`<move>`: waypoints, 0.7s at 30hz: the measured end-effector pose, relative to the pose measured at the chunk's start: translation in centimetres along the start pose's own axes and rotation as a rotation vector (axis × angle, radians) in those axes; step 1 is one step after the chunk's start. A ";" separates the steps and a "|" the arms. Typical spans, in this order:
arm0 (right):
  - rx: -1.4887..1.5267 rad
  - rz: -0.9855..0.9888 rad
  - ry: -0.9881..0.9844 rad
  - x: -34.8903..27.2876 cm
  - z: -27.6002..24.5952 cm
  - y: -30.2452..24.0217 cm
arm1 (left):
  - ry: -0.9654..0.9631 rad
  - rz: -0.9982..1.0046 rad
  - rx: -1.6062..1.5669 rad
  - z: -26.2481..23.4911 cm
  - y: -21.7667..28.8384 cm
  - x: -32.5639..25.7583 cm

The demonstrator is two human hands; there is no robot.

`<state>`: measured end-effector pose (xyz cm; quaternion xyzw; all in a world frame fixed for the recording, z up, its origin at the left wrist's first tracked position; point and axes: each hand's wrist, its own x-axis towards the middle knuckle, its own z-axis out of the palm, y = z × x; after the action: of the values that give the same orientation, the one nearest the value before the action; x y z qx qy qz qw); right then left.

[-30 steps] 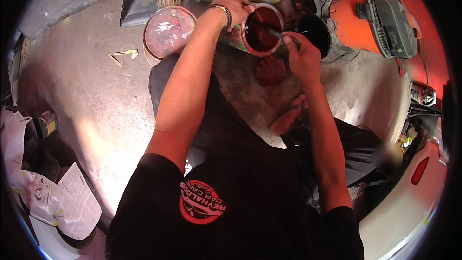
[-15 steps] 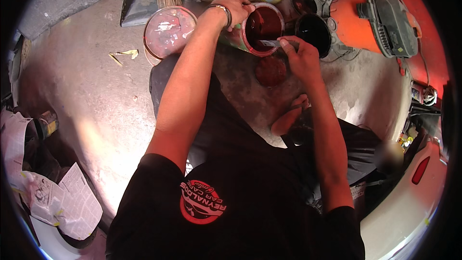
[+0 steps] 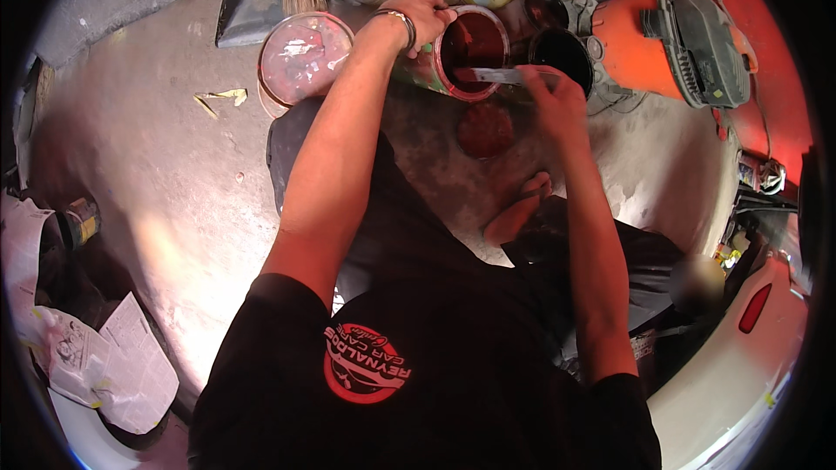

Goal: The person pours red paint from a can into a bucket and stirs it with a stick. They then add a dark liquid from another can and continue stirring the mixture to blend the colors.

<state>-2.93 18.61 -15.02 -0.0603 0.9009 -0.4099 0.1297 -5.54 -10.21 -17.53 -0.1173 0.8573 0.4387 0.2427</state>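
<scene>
head view: person crouched over a concrete floor, both forearms reaching forward to a cluster of cans.
left hand: closed around the rim and far side of the tilted round metal can of dark red paint, thumb side toward the opening; a metal bangle sat at the wrist.
right hand: fingers pinched shut on the near end of the flat pale stirring stick.
stick axis: lay nearly level, running left to right across the red can's mouth, its left tip over the paint, its right end in the right hand.
key relation: the red can sat just left of the right hand's grip and touching the left hand; the right hand was the one nearer the smaller black-mouthed can that stood just beside the red can on its right.
can tilt: mouth tipped toward the person; could not tell whether paint was running out.
below the cans: a round dark red lid or puddle on the floor, apart from both hands.
around: a paint-smeared clear plastic lid to the left, an orange machine to the right, crumpled newspaper at lower left.
</scene>
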 end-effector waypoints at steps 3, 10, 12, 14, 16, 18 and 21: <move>0.319 0.224 0.088 -0.2 -2.4 1.0 | -0.007 0.005 -0.002 -0.3 0.4 -0.3; 0.384 0.451 0.135 -3.0 -2.7 1.8 | 0.083 0.153 0.138 0.2 -1.4 1.5; 0.279 0.451 0.043 -4.1 -2.8 2.0 | 0.086 0.149 0.170 0.0 -1.7 1.6; 0.167 0.475 -0.055 -5.2 -3.1 2.7 | 0.069 0.155 0.178 -0.2 -1.5 1.5; 0.069 0.403 -0.094 -5.8 -2.0 4.5 | 0.053 0.167 0.172 -0.2 -1.4 1.6; -0.051 0.317 -0.121 -6.1 -1.9 5.7 | 0.085 0.208 0.185 0.0 -1.5 2.0; -0.236 0.161 -0.159 -5.8 -1.0 4.7 | 0.281 0.314 0.278 1.0 -5.3 4.4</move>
<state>2.33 23.66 -16.81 -0.0351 0.9316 -0.2833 0.2252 -6.77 -12.43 -23.96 -0.0082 0.9424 0.3282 0.0638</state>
